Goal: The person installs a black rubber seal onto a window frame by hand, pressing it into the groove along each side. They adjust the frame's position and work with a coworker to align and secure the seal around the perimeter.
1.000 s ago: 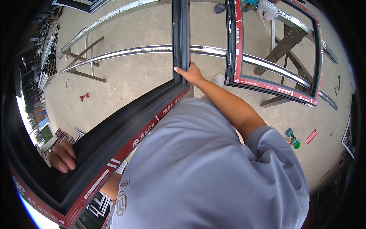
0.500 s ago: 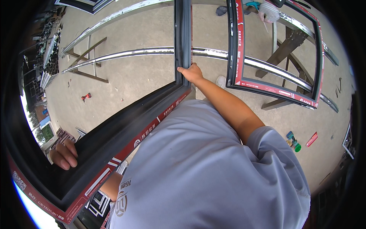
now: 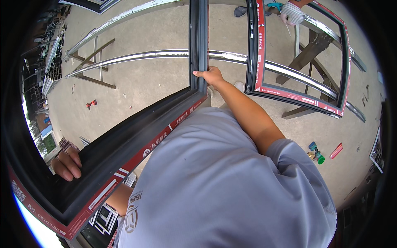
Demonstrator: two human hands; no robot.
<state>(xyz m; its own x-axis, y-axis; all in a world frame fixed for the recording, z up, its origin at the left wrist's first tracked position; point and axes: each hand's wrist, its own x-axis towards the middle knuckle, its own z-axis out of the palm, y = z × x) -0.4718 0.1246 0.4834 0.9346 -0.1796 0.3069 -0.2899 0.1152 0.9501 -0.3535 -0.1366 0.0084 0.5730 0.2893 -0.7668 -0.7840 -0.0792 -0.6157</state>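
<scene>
I hold a large black window frame [image 3: 120, 142] with red film along its outer face, tilted across my front. My left hand [image 3: 67, 164] curls its fingers over the lower-left part of the frame, its palm hidden behind the profile. Farther along, near the inner corner, my right hand [image 3: 210, 76] grips the upright side, thumb across the profile. Both hands are closed on the frame. A second black and red frame [image 3: 258, 49] lies on rails to the right, where another person's gloved hand [image 3: 292, 14] is at its far side with a thin item.
Long metal rails [image 3: 136, 55] on brown trestle legs [image 3: 93, 62] run across ahead of me. A red power drill [image 3: 91, 104] lies on the floor at left, a green and blue tool [image 3: 316, 153] and a red item [image 3: 336, 151] at right. Profiles are stacked [image 3: 53, 62] at far left.
My grip on the frame stays the same, and the view has shifted slightly. More of the other person's forearm shows at the top right.
</scene>
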